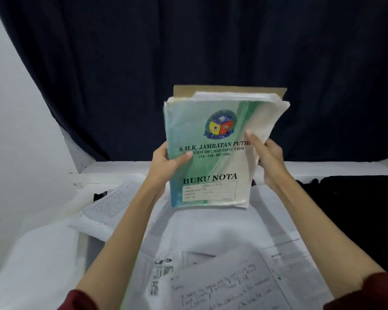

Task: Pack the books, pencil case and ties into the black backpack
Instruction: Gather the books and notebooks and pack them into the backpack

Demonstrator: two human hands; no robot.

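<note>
I hold a stack of books (pixel 213 157) upright above the table; the front one is a green and white notebook printed "BUKU NOTA", with a brown cover behind it. My left hand (pixel 166 162) grips the stack's left edge, thumb on the front cover. My right hand (pixel 267 157) grips the right edge, fingers on the pages. The black backpack (pixel 354 209) lies at the right of the table, partly hidden by my right arm. No pencil case or ties are visible.
Loose printed and handwritten sheets (pixel 222 276) cover the white table (pixel 121 168) below my arms. A dark curtain (pixel 188 52) hangs behind the table, and a white wall (pixel 14 130) stands at the left.
</note>
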